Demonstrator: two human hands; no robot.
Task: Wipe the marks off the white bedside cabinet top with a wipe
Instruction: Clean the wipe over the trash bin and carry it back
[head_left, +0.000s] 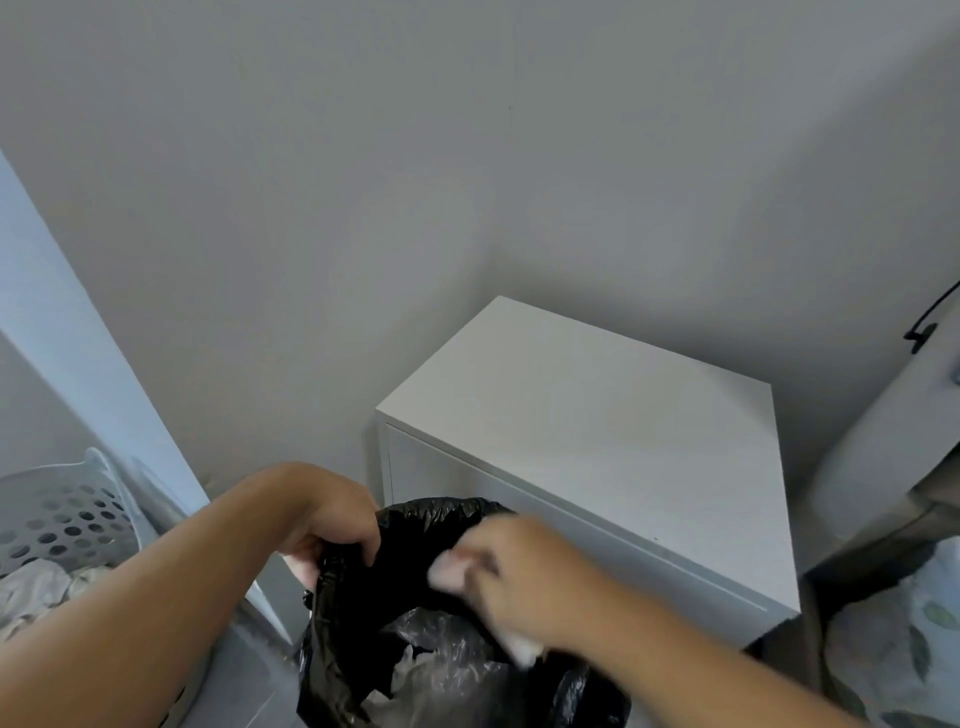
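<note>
The crumpled white wipe (452, 569) could miss and drop beside the crinkly black plastic bin bag (415, 613) if let go early; the blurred right hand (524, 577) clutches it over the bag's mouth, which the left hand (332, 525) pinches open, just before the smooth, boxy white bedside cabinet (597, 431), its top looking unmarked

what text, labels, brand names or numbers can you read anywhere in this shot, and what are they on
None: no readable text shows anywhere in this view.
White bedside cabinet: plain top and front, no label or brand.
Black bin bag: no print visible.
Perforated laundry basket: holes only, no lettering.
Wipe in the right hand: blurred, no text can be made out.
</note>
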